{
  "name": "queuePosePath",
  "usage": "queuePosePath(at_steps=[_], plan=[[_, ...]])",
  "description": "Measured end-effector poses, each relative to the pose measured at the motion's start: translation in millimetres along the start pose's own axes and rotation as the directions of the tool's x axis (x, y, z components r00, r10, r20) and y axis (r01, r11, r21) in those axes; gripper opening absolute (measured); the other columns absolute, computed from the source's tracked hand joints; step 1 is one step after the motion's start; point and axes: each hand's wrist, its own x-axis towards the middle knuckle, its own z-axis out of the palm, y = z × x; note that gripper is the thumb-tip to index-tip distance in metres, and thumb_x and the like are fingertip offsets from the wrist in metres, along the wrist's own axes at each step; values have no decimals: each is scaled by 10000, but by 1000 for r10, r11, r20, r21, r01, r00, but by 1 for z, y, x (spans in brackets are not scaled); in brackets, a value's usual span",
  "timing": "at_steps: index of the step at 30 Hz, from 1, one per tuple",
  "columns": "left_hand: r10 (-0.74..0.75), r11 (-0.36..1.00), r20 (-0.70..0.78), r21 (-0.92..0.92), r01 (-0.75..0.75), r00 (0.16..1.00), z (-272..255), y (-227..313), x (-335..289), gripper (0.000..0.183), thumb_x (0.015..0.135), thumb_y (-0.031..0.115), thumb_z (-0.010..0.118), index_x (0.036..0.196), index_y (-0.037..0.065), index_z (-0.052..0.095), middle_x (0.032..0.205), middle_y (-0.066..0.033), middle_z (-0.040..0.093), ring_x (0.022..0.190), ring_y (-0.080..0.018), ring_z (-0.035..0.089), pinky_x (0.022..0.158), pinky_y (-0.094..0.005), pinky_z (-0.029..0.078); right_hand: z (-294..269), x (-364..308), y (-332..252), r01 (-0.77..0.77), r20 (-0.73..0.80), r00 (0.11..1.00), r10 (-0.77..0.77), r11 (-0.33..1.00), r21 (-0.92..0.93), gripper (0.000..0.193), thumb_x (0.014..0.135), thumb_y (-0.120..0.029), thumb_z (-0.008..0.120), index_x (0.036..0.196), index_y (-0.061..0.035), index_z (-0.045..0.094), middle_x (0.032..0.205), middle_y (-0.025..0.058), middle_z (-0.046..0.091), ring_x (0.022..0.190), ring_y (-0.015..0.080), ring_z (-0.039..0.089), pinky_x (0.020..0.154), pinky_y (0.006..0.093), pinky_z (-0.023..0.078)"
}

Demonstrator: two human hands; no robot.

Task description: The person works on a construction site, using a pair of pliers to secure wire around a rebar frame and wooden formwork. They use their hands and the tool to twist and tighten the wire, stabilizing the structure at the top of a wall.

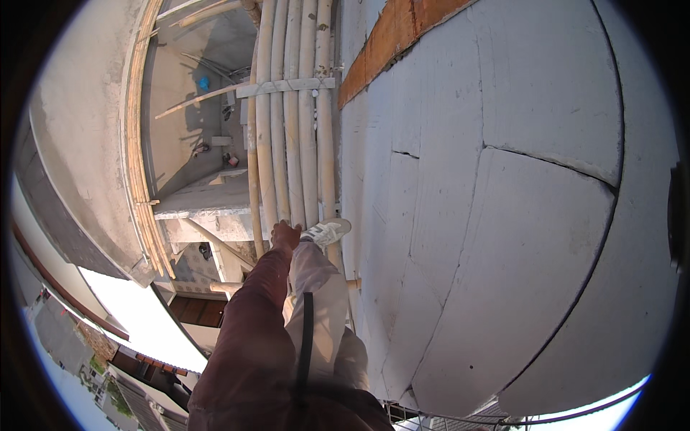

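Outdoor, high-up spot: a big pale grey block wall (539, 251) fills everything around 3 o'clock, cracks and dark joints all over it, with a rusty orange strip (402, 43) along it near 1 o'clock. The main thing here is a row of long round poles (307, 144), side by side from just left of centre up toward 11 o'clock, with a flat wooden crosspiece (284, 87) lying across them. The person's left hand (286, 235), at the end of a dark reddish sleeve (248, 309), is just off centre toward 9 o'clock, right over the lower stretch of the poles. Fingers look bent, but can't tell if it's gripping a pole or just resting there. Right beside it is a white shoe (329, 230) on the poles. The right hand is out of shot, so can't say what it's doing. A bundle of thinner sticks (134, 151) runs along 9 to 10 o'clock, and something blue (203, 84) sits down in the recess around 10 to 11.
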Motion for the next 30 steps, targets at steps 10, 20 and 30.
queuePosePath(at_steps=[10, 20, 30], plan=[[709, 117, 603, 411, -904, 366, -16, 72, -29, 246, 917, 163, 582, 1129, 51, 637, 1138, -145, 694, 1038, -276, 663, 910, -372, 505, -24, -31, -100, -109, 70, 993, 94, 955, 274, 466, 1080, -286, 337, 802, -16, 596, 656, 18, 548, 611, 99, 499, 569, 301, 412], [705, 388, 668, -79, -918, 240, -104, 153, -354, 311, 1016, 227, 515, 1190, -25, 570, 975, -49, 639, 859, -169, 584, 736, -355, 495, -1, -41, -83, 5, 35, 999, -18, 934, 357, 435, 1045, -384, 374, 919, -41, 610, 904, 201, 648, 915, 437, 616, 833, 538, 465], [589, 79, 802, -175, -981, -96, -110, 165, -589, 423, 1029, 285, 467, 1341, 1, 488, 1112, -106, 606, 1006, -246, 574, 861, -410, 481, -31, -28, -84, 160, -243, 962, 123, 466, 870, 372, 1064, -329, 382, 898, -44, 554, 801, 174, 581, 796, 420, 579, 744, 492, 449]])
